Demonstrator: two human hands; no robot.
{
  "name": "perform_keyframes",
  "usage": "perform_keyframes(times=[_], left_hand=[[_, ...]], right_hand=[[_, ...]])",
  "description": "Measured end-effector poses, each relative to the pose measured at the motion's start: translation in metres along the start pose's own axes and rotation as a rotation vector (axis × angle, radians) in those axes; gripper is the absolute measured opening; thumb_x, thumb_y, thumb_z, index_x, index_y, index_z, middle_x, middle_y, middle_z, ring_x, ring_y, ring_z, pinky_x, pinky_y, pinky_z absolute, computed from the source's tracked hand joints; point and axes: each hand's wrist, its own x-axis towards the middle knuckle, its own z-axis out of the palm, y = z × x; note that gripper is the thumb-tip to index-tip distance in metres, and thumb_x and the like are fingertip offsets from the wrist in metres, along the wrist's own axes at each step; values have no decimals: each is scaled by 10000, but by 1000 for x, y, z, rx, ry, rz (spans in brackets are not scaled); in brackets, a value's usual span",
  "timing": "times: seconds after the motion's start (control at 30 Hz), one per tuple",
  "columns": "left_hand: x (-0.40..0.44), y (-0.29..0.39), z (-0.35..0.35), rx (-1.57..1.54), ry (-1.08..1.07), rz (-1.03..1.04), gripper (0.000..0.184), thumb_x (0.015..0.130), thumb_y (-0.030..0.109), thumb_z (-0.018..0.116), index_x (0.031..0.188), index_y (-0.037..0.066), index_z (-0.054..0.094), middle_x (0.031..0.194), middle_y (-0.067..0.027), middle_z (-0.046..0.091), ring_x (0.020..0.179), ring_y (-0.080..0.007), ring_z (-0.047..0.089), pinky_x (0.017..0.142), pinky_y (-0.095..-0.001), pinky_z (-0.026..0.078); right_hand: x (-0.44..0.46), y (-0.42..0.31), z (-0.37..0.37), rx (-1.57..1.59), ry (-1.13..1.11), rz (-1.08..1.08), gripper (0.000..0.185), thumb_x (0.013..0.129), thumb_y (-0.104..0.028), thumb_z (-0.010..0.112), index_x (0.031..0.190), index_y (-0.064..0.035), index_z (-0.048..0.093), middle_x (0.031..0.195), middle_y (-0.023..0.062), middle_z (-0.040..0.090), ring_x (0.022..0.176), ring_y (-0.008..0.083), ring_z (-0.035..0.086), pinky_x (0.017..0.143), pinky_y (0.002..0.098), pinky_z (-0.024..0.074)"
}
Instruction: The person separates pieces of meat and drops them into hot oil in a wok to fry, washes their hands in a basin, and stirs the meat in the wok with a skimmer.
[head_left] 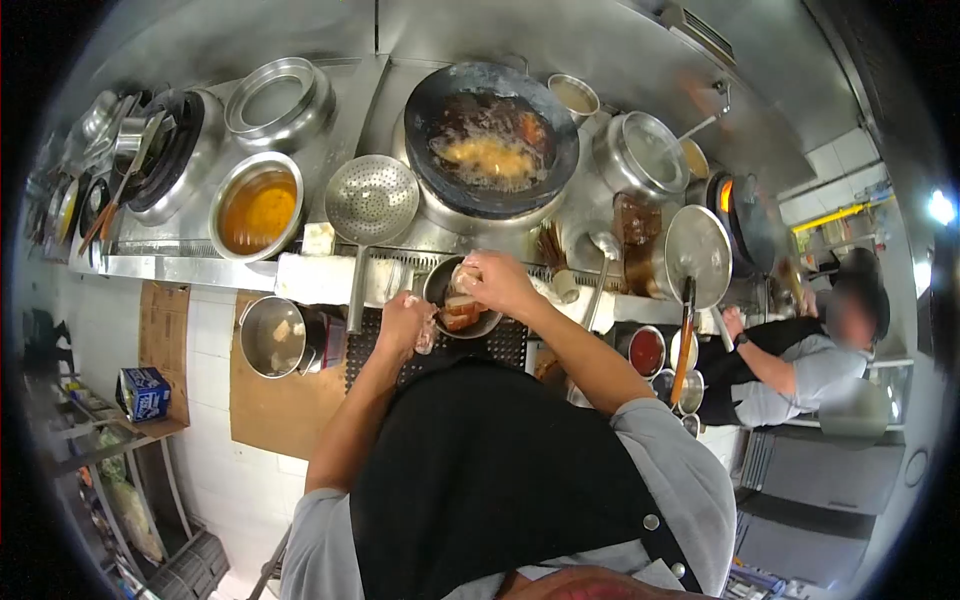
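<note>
Your left hand (403, 322) curls closed around a pinkish piece (427, 338) at the bowl's (489, 326) nine o'clock. Your right hand (494, 281) pinches a pale piece (463, 282) over the meat chunks (460, 318) inside; the bubbling wok (428, 112) lies at twelve o'clock, the perforated ladle (372, 199) at eleven.

**No Words I Can Read From Here**

I can't read a single word or number for certain. The nearest thing to print is on the blue box (143, 393), low on my left: pale lettering runs across its side (white or near white, I'd say). It may be a brand name, but it is too small and blurred out there for me to spell out.
</note>
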Motion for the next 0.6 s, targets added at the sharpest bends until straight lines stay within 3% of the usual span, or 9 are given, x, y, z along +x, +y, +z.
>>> perform_keyframes(times=[0.03, 0.1, 0.13, 0.17, 0.23, 0.33, 0.4, 0.53, 0.6], left_hand=[[1, 3, 8, -32, 75, 7, 147, 937, 49, 599, 802, 46, 541, 586, -48, 518, 401, -151, 472, 340, -318, 341], [3, 13, 10, -75, 62, 15, 161, 909, 30, 613, 785, 54, 513, 572, -42, 500, 391, -147, 465, 330, -317, 335], [6, 13, 12, -113, 45, 13, 188, 881, 11, 627, 768, 62, 485, 559, -37, 482, 382, -142, 458, 320, -316, 330], [11, 10, 11, -145, 79, 20, 191, 882, 2, 623, 779, 63, 474, 558, -40, 477, 370, -144, 446, 307, -322, 316], [5, 29, 16, -174, 118, -21, 194, 892, 17, 625, 763, 70, 492, 550, -34, 476, 365, -141, 435, 313, -314, 313], [15, 25, 11, -208, 200, -33, 226, 892, 29, 634, 726, 92, 494, 543, -19, 467, 368, -127, 428, 316, -300, 306], [27, 8, 4, -194, 274, 71, 226, 890, 37, 651, 738, 94, 494, 556, -17, 476, 374, -125, 431, 323, -292, 317], [21, 26, 1, -268, 297, 24, 228, 887, 47, 672, 753, 97, 495, 582, -20, 497, 396, -127, 450, 347, -292, 352], [23, 29, -10, -304, 250, 65, 222, 887, 55, 684, 769, 93, 500, 600, -28, 512, 419, -132, 476, 370, -297, 381]], right_hand=[[8, 9, -11, -6, -8, -9, 295, 841, -301, 674, 1002, -55, 700, 1005, 180, 703, 979, 391, 662, 838, 488, 528], [23, 31, -41, 174, 210, 36, 253, 877, -254, 686, 1017, -48, 728, 974, 173, 732, 859, 327, 718, 765, 413, 557], [33, 40, -65, 119, 245, 160, 237, 896, -228, 695, 1036, -40, 727, 965, 184, 737, 830, 296, 728, 739, 381, 565], [49, 59, -83, 149, 385, 99, 245, 899, -226, 705, 1028, -19, 715, 960, 195, 732, 828, 302, 726, 738, 395, 567], [92, 112, -108, -121, 553, 10, 247, 901, -220, 680, 987, 10, 698, 952, 220, 717, 864, 395, 702, 786, 459, 554], [171, 187, -122, -267, 461, -10, 220, 900, -191, 661, 999, 0, 707, 967, 233, 711, 903, 432, 682, 807, 473, 542], [225, 234, -114, -323, 257, 48, 215, 906, -182, 647, 1013, -8, 715, 996, 241, 709, 932, 433, 679, 822, 479, 536], [251, 193, -146, -127, 592, -14, 217, 915, -196, 662, 1070, -59, 729, 1047, 207, 728, 941, 399, 698, 856, 447, 543], [219, 129, -155, -32, 540, -33, 214, 917, -203, 670, 1073, -68, 730, 1042, 187, 733, 927, 374, 705, 850, 432, 546]])
